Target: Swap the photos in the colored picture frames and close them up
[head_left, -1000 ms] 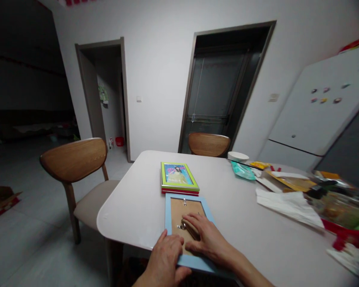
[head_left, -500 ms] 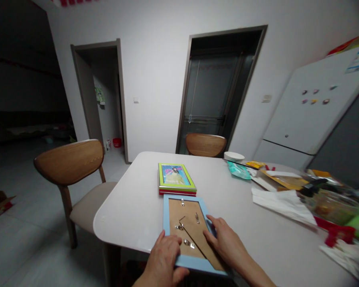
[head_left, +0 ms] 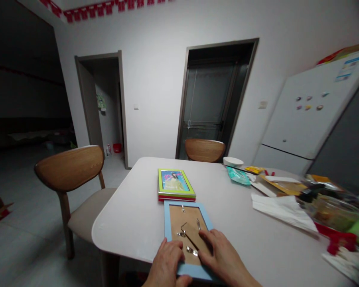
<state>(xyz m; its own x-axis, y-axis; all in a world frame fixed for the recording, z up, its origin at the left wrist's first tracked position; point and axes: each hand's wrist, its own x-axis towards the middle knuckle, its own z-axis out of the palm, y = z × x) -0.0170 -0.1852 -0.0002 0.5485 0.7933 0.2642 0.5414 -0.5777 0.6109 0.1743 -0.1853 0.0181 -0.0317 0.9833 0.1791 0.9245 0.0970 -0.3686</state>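
Observation:
A light-blue picture frame (head_left: 167,223) lies face down at the table's near edge, its brown backboard (head_left: 176,213) upward. Metal clips sit around the backboard, and a hanging hook and stand leg lie near its middle. My left hand (head_left: 166,261) grips the frame's lower left corner, fingers on the back and thumb at the bottom edge. Over the right half is my right hand (head_left: 223,255), thumb and fingers closed about the stand leg, which they mostly hide. Just beyond the frame sits a stack of picture frames (head_left: 175,182), the top one lime green with a figure in a yellow dress.
The white table (head_left: 128,215) holds clutter at right: a white bowl (head_left: 233,161), a teal packet (head_left: 238,175), white paper (head_left: 283,209) and a clear food container (head_left: 332,209). A wooden chair (head_left: 73,167) stands left, another (head_left: 205,150) at the far side.
My right hand has moved left from the frame's right edge onto the stand leg, which shows less now. The left hand keeps its corner. The head view has tilted up slightly.

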